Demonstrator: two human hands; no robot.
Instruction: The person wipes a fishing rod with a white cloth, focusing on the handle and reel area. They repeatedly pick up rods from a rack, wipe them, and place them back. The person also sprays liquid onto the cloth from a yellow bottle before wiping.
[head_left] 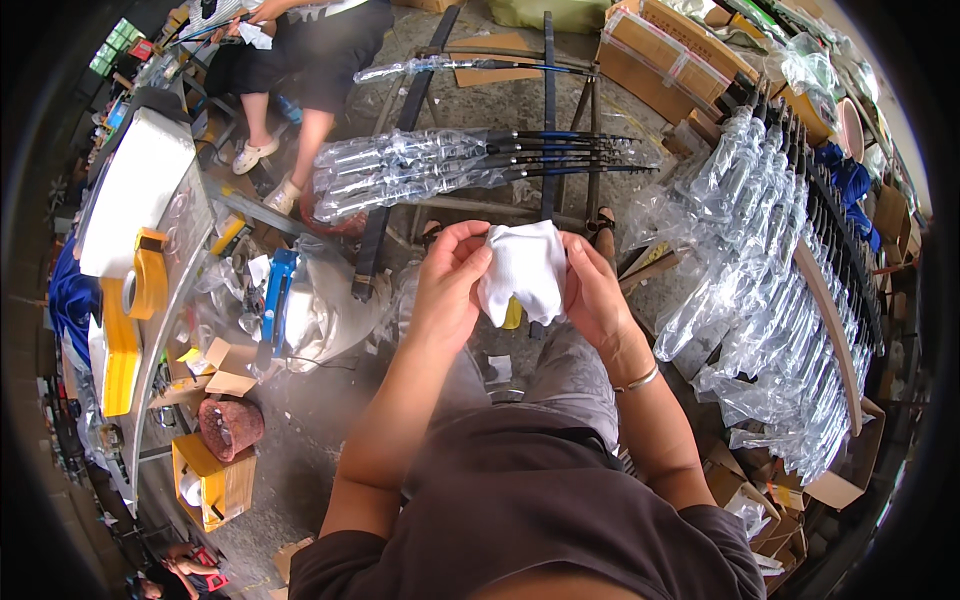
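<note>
Both hands hold a crumpled white cloth [524, 268] in front of my chest, above my knees. My left hand [447, 280] pinches its left edge with thumb and fingers. My right hand [596, 295] grips its right side; a thin bangle sits on that wrist. Something small and yellow [512, 316] peeks out below the cloth, mostly hidden. Just beyond the hands, a bundle of dark rods [450, 165] with plastic-wrapped ends lies across a metal frame [548, 110].
Many plastic-bagged rods [770, 270] hang in a long row at right. Cardboard boxes [665, 50] stand behind. Left are a table [165, 300] with yellow tape rolls [145, 280], a blue tool [277, 290], and a yellow box [212, 482]. Another person [300, 60] sits at the back.
</note>
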